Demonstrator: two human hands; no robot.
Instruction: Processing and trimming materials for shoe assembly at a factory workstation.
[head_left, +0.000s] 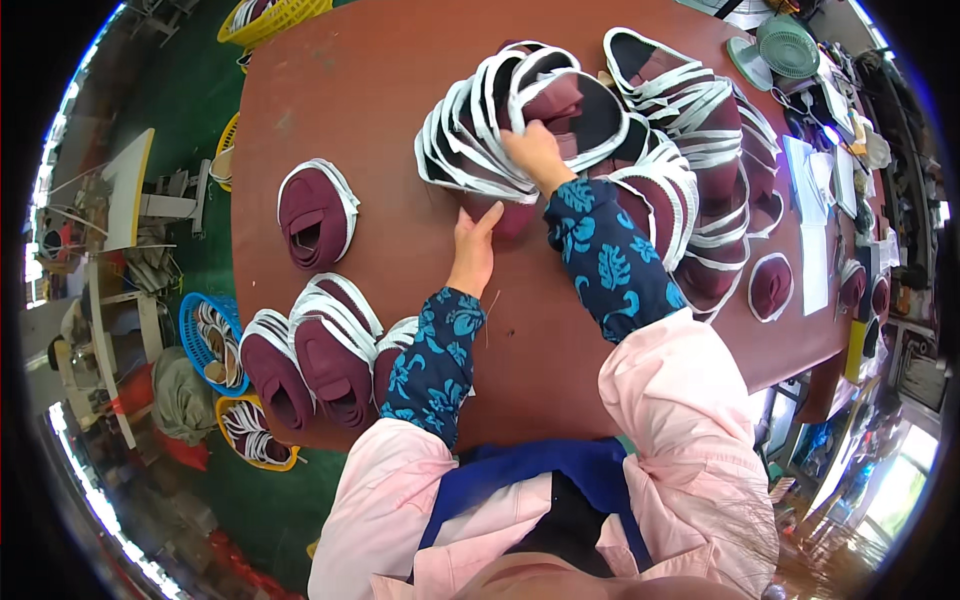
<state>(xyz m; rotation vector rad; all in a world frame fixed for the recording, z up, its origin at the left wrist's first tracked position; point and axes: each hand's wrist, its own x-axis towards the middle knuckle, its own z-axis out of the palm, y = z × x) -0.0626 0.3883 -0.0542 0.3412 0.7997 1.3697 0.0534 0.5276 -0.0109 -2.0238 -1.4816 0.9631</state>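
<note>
A thick fanned stack of maroon shoe uppers (470, 130) with white edging lies at the far middle of the table. My right hand (538, 155) is closed on the white edge of the top shoe upper (595, 120), whose dark lining shows. At the stack's near end is my left hand (474, 248), thumb and fingers apart beside the maroon fabric; some of its fingertips are hidden. Close by on the right, more overlapping shoe uppers (715, 165) lie in piles.
On the brown table (540, 370), a single shoe upper (318, 215) lies at the left, with a small pile (335, 360) nearer me. A small maroon piece (770, 287) and papers (815, 260) are at the right. A green fan (785, 48) stands far right. Floor baskets (190, 325) stand left.
</note>
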